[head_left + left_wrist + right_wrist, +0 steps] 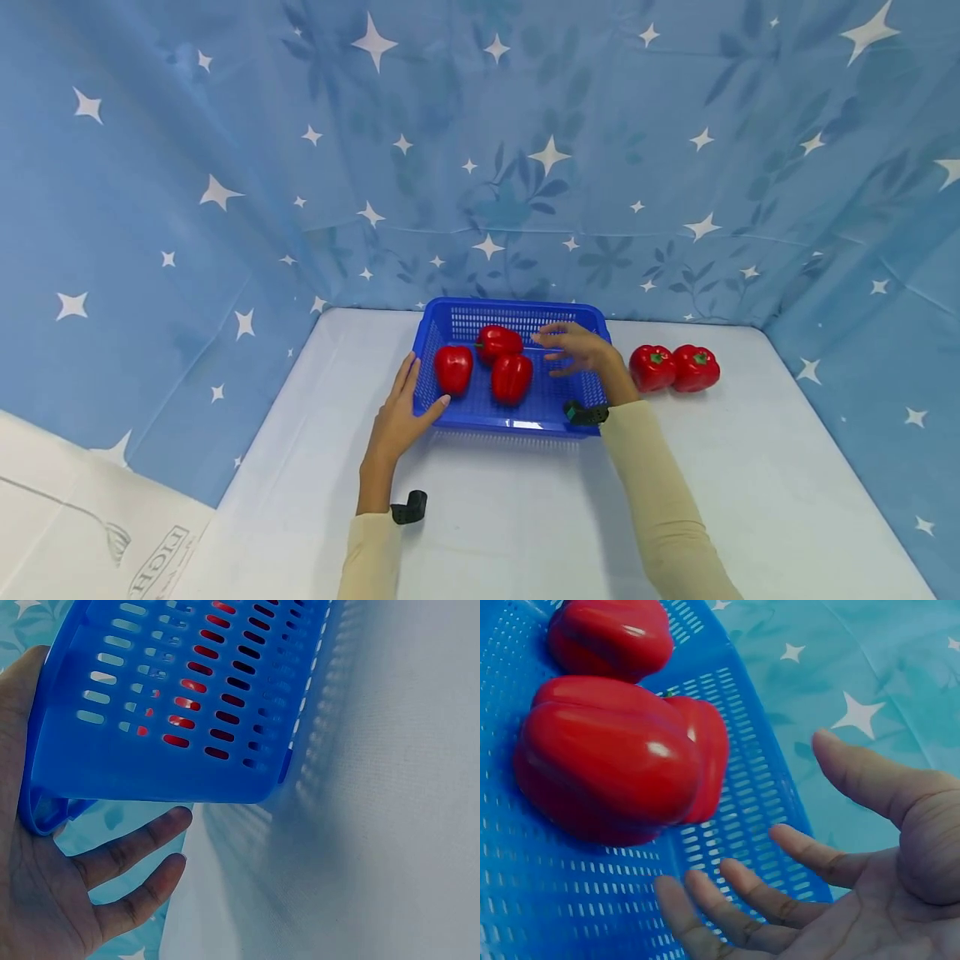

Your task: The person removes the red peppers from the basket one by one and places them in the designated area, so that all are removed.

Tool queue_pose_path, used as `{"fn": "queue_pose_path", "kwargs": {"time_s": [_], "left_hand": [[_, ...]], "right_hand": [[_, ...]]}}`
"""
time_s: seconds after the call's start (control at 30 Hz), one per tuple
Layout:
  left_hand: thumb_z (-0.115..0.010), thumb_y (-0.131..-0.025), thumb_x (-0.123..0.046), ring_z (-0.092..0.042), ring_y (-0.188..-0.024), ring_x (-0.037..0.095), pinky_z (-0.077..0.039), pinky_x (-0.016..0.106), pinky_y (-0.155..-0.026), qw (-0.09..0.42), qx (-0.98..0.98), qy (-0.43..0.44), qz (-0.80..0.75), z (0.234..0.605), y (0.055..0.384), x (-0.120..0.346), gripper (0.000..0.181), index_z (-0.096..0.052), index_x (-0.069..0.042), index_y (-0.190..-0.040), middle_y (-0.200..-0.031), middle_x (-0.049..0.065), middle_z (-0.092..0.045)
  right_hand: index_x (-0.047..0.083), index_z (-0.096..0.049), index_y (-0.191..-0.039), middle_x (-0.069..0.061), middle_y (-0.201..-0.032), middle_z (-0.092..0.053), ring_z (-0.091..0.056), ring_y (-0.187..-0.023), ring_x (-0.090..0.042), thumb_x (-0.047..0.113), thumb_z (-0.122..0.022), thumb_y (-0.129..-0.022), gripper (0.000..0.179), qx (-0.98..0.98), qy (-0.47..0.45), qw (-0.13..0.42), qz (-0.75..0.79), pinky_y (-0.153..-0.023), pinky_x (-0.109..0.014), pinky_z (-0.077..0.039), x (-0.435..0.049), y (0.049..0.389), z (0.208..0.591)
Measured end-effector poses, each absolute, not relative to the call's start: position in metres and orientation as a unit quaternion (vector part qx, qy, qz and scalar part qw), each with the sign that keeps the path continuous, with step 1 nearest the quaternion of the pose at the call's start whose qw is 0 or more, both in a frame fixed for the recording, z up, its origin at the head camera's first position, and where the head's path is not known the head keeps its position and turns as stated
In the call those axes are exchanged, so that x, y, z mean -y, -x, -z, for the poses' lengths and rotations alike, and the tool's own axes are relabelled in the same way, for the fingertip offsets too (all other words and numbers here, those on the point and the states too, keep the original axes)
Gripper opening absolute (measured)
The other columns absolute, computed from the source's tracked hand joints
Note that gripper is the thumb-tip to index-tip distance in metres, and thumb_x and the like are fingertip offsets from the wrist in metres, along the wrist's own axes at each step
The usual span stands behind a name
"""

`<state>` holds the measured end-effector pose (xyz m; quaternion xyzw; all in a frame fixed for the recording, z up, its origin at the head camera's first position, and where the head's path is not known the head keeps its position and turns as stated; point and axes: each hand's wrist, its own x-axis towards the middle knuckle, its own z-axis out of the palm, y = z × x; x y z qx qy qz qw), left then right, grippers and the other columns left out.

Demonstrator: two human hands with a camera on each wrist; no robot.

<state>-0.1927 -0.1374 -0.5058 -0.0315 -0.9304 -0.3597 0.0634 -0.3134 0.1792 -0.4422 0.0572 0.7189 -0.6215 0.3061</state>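
Note:
A blue plastic basket (480, 421) with slotted walls stands at the back of the white table. Inside it lie three red bell peppers: one at the left (453, 370), one behind (498, 343), one in front (512, 379). My left hand (399, 423) rests on the basket's left rim, its fingers extended and thumb over the edge. In the left wrist view, two fingers of the left hand (45, 892) spread below the basket wall (150, 769). Over the basket's right part hovers my right hand (581, 348), fingers spread and apart from the peppers (607, 761), holding nothing.
Two more red bell peppers (652, 367) (696, 368) sit side by side on the table (757, 467), right of the basket. A blue star-patterned curtain (480, 167) hangs directly behind the table and along both sides.

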Motion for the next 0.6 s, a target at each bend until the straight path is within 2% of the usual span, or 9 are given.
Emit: {"fn": "queue_pose_path", "kwargs": {"time_s": [0.37,0.6], "left_hand": [[-0.046,-0.074,-0.072,-0.023,-0.134,0.025,-0.028,0.063,-0.094,0.066,0.931,0.023,0.36,0.508,0.193,0.135,0.09,-0.012,-0.029,-0.145,-0.149,-0.018,-0.001],[-0.051,-0.077,-0.065,-0.023,-0.134,0.025,-0.028,0.065,-0.093,0.07,0.929,0.026,0.363,0.509,0.194,0.136,0.086,-0.012,-0.029,-0.145,-0.149,-0.019,0.0]], "right_hand": [[0.011,-0.036,-0.126,-0.018,-0.129,-0.041,-0.04,-0.118,-0.042,0.032,-0.074,-0.073,0.069,-0.722,-0.101,0.376,0.572,-0.079,-0.053,-0.048,-0.167,0.311,0.457],[0.009,-0.034,-0.127,-0.021,-0.13,-0.036,-0.04,-0.116,-0.043,0.031,-0.076,-0.071,0.074,-0.719,-0.111,0.393,0.562,-0.078,-0.053,-0.048,-0.158,0.313,0.461]]}}
